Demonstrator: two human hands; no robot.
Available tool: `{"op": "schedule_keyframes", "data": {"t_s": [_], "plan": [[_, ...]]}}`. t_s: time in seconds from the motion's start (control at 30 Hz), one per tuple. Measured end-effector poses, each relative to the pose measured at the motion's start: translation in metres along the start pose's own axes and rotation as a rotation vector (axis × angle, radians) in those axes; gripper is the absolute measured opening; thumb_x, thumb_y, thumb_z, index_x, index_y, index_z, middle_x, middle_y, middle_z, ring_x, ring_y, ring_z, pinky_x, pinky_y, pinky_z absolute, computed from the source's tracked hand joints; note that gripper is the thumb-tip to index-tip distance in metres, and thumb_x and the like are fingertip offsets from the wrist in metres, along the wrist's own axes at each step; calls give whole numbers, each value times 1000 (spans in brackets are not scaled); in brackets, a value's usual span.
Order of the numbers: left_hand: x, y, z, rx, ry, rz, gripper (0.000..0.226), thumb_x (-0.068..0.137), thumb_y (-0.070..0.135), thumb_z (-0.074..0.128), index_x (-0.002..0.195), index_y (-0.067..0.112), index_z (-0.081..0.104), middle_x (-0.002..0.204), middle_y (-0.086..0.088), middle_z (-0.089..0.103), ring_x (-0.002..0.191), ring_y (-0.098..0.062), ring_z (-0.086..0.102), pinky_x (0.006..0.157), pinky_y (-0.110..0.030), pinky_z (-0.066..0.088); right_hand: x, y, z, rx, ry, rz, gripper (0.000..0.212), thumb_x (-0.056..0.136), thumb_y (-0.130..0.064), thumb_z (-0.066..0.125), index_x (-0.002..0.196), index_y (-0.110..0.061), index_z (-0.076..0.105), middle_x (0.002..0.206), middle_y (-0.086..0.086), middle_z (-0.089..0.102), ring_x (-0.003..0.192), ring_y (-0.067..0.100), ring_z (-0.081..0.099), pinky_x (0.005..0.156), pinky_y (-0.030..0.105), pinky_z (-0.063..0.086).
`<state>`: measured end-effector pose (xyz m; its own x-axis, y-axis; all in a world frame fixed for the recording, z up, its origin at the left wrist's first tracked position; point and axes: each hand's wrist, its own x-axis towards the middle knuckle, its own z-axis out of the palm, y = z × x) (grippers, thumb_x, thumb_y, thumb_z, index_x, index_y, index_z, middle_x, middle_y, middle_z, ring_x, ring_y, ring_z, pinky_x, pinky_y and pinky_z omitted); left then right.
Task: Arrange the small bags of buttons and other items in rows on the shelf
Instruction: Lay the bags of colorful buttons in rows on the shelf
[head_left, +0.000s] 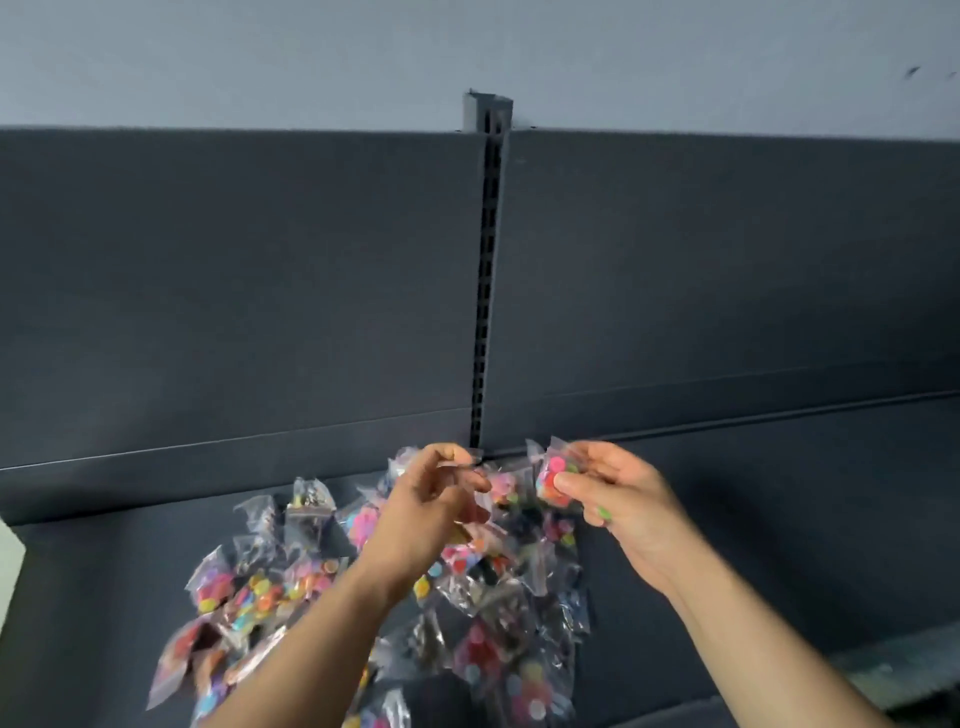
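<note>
Bags (311, 587) lie in a loose heap on shelf (779, 545); no rows visible, so task looks barely begun. R hand (618, 499) pinches button bag (555, 480) above heap. L hand (431, 499), fingers curled, pinches clear bag (457, 460), blurred. Approx. whole heap left.

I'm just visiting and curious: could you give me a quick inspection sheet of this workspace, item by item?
Surface: dark shelf.
Job's things: pile of small button bags, heaped loosely, no rows yet.
Clutter: nothing seen.
Hands: left hand pinches a clear bag; right hand holds a pink-button bag; both above the pile.
Cables: nothing seen.
Surroundings: dark back panel, slotted post, pale wall.
</note>
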<state>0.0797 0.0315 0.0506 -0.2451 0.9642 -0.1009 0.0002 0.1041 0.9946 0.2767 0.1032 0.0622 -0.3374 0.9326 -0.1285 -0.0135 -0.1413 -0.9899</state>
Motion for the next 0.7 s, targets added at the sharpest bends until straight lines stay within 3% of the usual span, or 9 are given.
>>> {"op": "schedule_keyframes", "data": {"t_s": [0.13,0.23,0.3,0.4,0.5,0.6,0.7], "plan": [[1,8,71,-37,-143,4,6,86,8,66,86,2,68,59,2,62,46,-5,49,43,-15,35,-2,-2,-52,27,-17,12,16,75,-9,76,87,-6,66,80,12,69,56,14,44,51,23,31],[7,10,122,-62,-164,16,25,75,12,77,88,-6,67,70,-8,69,47,-3,50,48,-12,36,0,-6,-92,38,-31,55,14,74,-13,78,79,-10,65,69,8,58,49,11,35,50,24,30],[11,13,149,-60,-142,6,21,75,16,77,83,-2,70,66,-4,70,48,-7,47,50,-15,34,4,-8,-118,2,-53,66,14,75,-16,78,78,-9,65,62,5,53,48,12,35,51,25,30],[19,10,181,-13,-77,-28,18,79,28,72,77,11,74,50,5,52,40,-8,28,40,-18,24,15,-9,-157,-68,-45,54,11,77,-21,76,74,-12,69,62,6,51,50,13,36,53,26,33],[25,7,209,50,-10,-29,17,88,26,65,81,14,75,48,6,47,45,-12,30,44,-23,26,28,-11,-187,-88,-49,54,9,80,-20,74,77,-12,71,65,9,51,51,13,36,53,26,34],[27,9,234,-10,25,-38,17,93,17,58,91,14,75,48,11,54,45,-10,32,44,-24,28,38,-14,-207,-122,-87,44,8,82,-18,72,82,-9,70,56,-1,52,50,14,35,54,25,34],[28,12,251,-1,24,-17,19,88,29,64,85,13,74,68,6,72,45,-12,30,44,-25,26,44,-17,-219,-150,-143,38,6,81,-14,73,83,-10,68,64,-1,61,49,12,36,53,23,35]]}}
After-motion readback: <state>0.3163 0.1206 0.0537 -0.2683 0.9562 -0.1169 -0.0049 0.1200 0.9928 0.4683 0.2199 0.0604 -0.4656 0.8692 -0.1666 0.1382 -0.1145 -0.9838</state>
